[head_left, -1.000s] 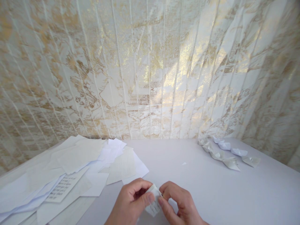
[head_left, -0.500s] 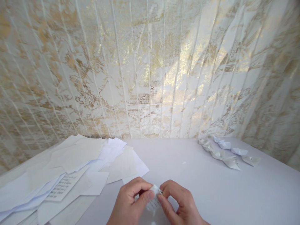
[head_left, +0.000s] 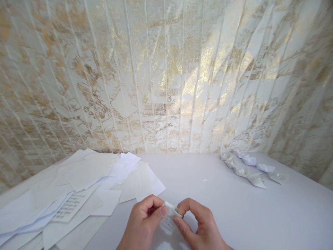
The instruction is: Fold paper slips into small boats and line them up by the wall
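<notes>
A small folded piece of paper (head_left: 168, 221) with faint writing on it is held up between both hands, low in the middle of the head view. My left hand (head_left: 145, 220) pinches its left edge between thumb and fingers. On the other side, the thumb and forefinger of my right hand (head_left: 197, 222) grip the right corner, and the top edge gapes a little there. The lower end of the paper shows blurred against the table.
Loose paper sheets (head_left: 91, 170) overlap across the left of the white table (head_left: 208, 208), one with printed lines. Several folded paper boats (head_left: 256, 180) stand in two rows at the back right. A tiny paper scrap (head_left: 205, 180) lies mid-table. Behind hangs a gold-patterned curtain (head_left: 166, 86).
The paper has turned and its top edge has opened somewhat. My left hand has shifted slightly left and up; my right fingers have moved at the right corner.
</notes>
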`<state>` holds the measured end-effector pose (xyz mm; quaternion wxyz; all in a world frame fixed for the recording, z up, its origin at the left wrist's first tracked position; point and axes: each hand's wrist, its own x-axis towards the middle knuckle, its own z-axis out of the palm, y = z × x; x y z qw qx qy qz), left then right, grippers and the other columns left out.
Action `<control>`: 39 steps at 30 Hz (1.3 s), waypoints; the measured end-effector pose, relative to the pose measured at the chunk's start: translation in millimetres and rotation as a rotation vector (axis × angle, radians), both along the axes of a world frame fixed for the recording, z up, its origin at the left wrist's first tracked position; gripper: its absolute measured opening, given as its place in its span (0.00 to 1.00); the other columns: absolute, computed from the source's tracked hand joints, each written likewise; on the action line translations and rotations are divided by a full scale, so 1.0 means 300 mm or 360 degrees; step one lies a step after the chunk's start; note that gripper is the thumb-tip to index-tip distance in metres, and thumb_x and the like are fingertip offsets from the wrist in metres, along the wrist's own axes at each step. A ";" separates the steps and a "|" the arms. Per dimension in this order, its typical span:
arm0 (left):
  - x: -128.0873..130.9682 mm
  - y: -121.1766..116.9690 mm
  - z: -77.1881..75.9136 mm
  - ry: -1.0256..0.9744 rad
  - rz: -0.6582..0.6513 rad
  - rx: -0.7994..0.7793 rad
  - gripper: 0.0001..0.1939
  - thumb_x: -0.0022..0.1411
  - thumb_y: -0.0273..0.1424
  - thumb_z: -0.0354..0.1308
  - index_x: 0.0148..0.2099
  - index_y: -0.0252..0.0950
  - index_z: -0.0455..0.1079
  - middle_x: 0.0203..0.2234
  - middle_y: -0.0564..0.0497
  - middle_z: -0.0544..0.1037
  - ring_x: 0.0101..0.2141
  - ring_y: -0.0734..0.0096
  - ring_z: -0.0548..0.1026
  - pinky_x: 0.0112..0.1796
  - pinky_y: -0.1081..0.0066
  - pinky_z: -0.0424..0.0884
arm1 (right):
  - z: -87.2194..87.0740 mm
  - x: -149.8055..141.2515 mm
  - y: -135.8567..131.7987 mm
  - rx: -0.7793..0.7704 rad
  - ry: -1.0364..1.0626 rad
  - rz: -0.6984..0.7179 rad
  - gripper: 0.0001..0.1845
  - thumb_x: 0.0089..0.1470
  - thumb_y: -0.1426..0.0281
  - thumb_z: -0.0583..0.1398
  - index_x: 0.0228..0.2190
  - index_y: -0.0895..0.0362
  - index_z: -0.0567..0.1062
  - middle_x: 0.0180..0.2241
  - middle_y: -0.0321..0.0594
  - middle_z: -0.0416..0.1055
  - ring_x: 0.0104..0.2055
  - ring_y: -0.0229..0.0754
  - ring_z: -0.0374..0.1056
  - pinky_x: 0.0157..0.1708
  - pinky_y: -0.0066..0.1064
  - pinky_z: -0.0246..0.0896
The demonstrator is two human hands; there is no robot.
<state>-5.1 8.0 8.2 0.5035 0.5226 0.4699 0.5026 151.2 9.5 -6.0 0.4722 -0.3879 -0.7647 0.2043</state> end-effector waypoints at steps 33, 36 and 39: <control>-0.006 0.001 -0.005 0.0200 0.0052 0.0110 0.11 0.50 0.33 0.55 0.20 0.35 0.60 0.15 0.57 0.61 0.20 0.75 0.58 0.23 0.74 0.56 | -0.006 0.005 -0.002 -0.0115 -0.0213 -0.0102 0.11 0.51 0.73 0.51 0.19 0.56 0.63 0.18 0.33 0.63 0.21 0.35 0.59 0.21 0.23 0.54; -0.015 0.007 0.002 0.0273 0.0061 0.0118 0.11 0.50 0.33 0.54 0.20 0.36 0.60 0.15 0.57 0.61 0.20 0.75 0.59 0.23 0.74 0.56 | -0.006 0.006 -0.003 -0.0118 -0.0263 -0.0077 0.12 0.53 0.70 0.50 0.20 0.56 0.62 0.18 0.33 0.62 0.21 0.35 0.59 0.22 0.24 0.54; -0.012 0.000 0.020 0.0430 0.0011 0.0119 0.10 0.49 0.33 0.55 0.20 0.35 0.62 0.15 0.56 0.63 0.20 0.73 0.61 0.23 0.74 0.56 | -0.004 0.001 -0.006 -0.0085 -0.0179 -0.0014 0.12 0.54 0.63 0.51 0.23 0.56 0.63 0.21 0.35 0.63 0.24 0.37 0.60 0.25 0.25 0.57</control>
